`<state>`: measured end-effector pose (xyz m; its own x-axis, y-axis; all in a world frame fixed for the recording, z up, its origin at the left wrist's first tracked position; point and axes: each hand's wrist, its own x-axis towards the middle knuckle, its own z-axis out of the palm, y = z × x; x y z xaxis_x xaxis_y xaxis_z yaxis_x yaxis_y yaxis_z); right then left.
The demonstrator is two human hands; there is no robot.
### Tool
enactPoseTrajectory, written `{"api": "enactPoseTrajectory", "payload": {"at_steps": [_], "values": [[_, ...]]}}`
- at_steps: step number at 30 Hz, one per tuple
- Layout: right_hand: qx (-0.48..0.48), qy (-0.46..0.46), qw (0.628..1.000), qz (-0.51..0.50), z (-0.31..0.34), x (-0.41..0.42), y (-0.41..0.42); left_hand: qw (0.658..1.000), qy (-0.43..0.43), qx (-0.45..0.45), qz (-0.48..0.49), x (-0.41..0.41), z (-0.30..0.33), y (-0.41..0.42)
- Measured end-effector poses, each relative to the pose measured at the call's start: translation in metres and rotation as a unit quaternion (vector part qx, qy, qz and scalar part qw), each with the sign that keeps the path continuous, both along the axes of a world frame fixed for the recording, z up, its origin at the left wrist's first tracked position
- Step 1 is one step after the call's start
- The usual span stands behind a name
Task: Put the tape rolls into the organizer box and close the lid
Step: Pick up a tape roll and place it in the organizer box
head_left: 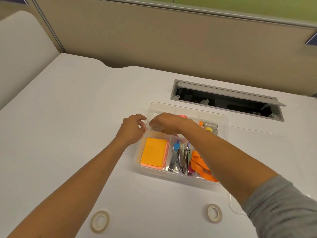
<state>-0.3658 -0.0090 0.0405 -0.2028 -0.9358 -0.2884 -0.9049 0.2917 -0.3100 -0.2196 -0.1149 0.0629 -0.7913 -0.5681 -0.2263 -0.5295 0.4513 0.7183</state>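
So both your hands are up at the far-left corner of the organizer box [224,127]; your right hand [164,123] reaches across into the back-left compartment with its grip curled over what looks like a clear tape roll [157,128], though I can't tell if you're pinching it or have let go, since the fingers hide most of it; your left hand [133,128] sits just outside the left wall, grip loosely curled and holding nothing, fingertips touching the rim like you're steadying it.

The thing the next move turns on, I'd guess: two more tape rolls lie flat on the tabletop [68,117] near you, well apart from the box; the left roll [100,221] sits under your left forearm, the right roll [214,213] near your right elbow; so each hand has its own roll closer, and both need pulling back toward your body.

A clear lid [235,206] seems to peek out by your right sleeve, mostly hidden; the box is open.
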Motion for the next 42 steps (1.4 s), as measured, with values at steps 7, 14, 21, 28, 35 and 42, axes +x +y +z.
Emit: {"api": "enactPoseTrajectory", "payload": {"at_steps": [7,14,21,28,35,42], "values": [[0.007,0.000,1.000,-0.008,-0.004,-0.001,0.001,1.000,-0.003,-0.008,-0.005,-0.002,-0.001,-0.001],[0.001,-0.003,1.000,-0.007,-0.005,0.000,0.000,1.000,0.001,-0.003,-0.002,0.000,-0.004,-0.002],[0.008,-0.008,0.999,-0.040,0.011,0.009,0.025,1.000,0.018,0.000,-0.017,0.008,0.003,0.016],[-0.125,-0.051,0.982,-0.131,0.035,0.014,0.044,0.999,0.020,0.010,0.025,0.013,0.008,-0.003],[-0.254,-0.083,0.926,-0.268,0.051,0.087,0.138,0.989,0.125,-0.064,0.039,0.083,0.005,0.014],[-0.263,-0.074,0.901,-0.338,0.029,0.159,0.214,0.988,0.029,-0.150,0.000,0.173,-0.021,0.052]]}}
